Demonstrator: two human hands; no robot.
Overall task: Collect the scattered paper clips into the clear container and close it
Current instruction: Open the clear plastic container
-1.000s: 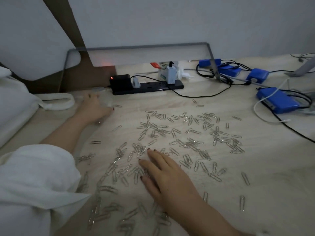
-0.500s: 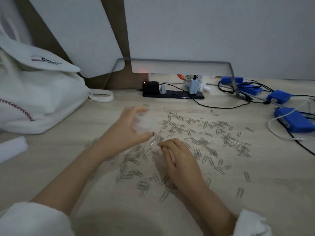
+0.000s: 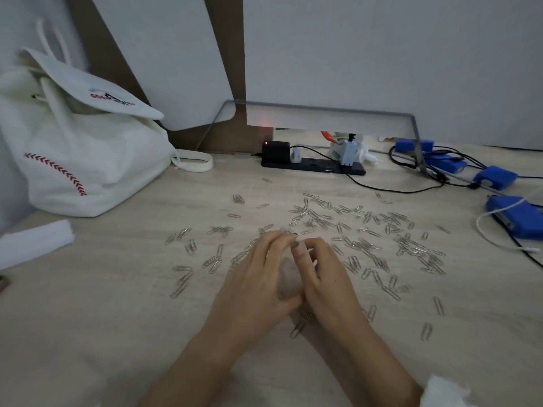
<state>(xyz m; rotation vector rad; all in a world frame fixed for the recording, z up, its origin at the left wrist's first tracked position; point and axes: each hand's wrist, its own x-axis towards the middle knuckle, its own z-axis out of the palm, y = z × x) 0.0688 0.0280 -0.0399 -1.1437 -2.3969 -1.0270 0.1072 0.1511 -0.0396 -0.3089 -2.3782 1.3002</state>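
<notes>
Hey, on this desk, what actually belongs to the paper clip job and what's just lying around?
Job: paper clips scattered on the table; left hand and right hand, cupped round what seems to be the clear container, blurred.
Lying about: white bag; power strip; blue devices; white paper stack.

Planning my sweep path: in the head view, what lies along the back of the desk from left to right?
White drawstring bag → black power strip → blue boxes with cables.
</notes>
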